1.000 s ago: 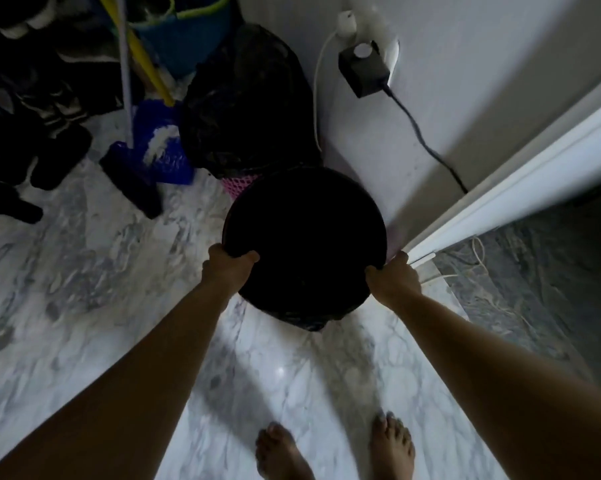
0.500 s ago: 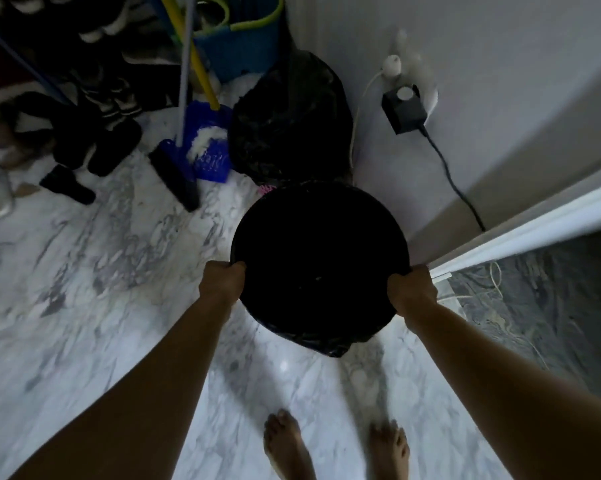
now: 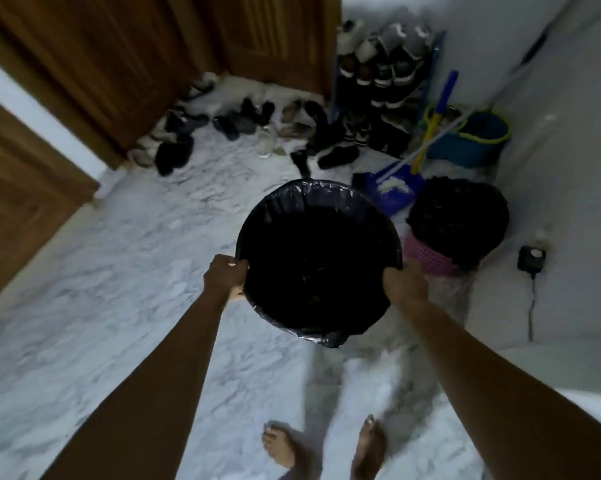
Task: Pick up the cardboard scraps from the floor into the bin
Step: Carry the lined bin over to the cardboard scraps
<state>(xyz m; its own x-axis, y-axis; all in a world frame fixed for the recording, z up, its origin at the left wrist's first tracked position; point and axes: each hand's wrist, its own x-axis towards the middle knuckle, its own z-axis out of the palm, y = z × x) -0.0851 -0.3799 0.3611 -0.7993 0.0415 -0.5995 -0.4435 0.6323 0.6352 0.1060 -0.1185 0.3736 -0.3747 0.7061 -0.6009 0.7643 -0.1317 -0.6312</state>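
Head view: the black-lined bin (image 3: 318, 216) is gripped at its rim by the left hand (image 3: 224, 277) and right hand (image 3: 404, 282), fingers curled around it, above the marble floor (image 3: 119, 289).

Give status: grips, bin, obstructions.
Left grip and right grip hold bin by rim, lifted. No cardboard scraps in view. Pink basket close right, shoes ahead.

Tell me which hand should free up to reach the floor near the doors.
Probably left: the left hand grips the bin on that side; the right hand grips it beside the pink basket.
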